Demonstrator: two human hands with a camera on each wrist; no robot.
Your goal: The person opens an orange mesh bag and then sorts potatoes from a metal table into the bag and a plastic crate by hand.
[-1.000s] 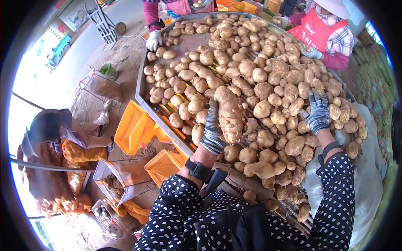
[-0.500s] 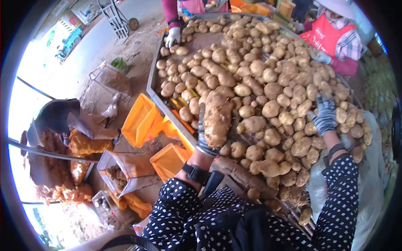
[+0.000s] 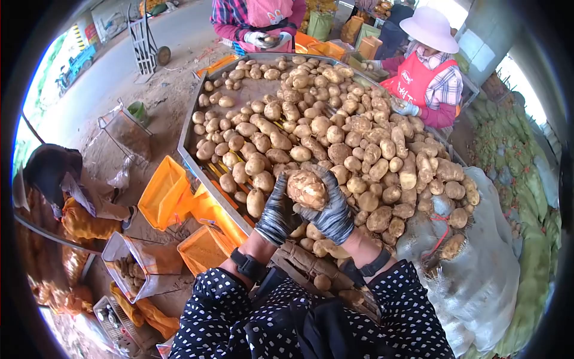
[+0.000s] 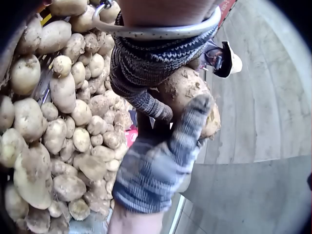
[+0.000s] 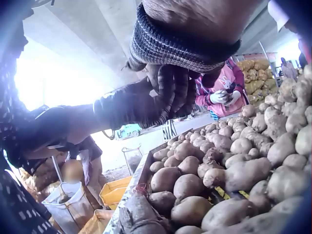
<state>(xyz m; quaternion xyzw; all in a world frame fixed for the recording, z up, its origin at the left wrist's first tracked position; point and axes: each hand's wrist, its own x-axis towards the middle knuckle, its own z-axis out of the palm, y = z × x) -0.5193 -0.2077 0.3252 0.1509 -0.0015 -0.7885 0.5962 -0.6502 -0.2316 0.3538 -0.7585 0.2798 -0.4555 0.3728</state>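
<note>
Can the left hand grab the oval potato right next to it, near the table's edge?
Probably not just yet: the left hand is gripping the big potato together with the right hand. Once freed, likely yes; nothing appears to block the oval potato.

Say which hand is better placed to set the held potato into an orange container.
Probably the left hand: it and the right hand both hold the potato, but it is nearer the orange containers.
</note>
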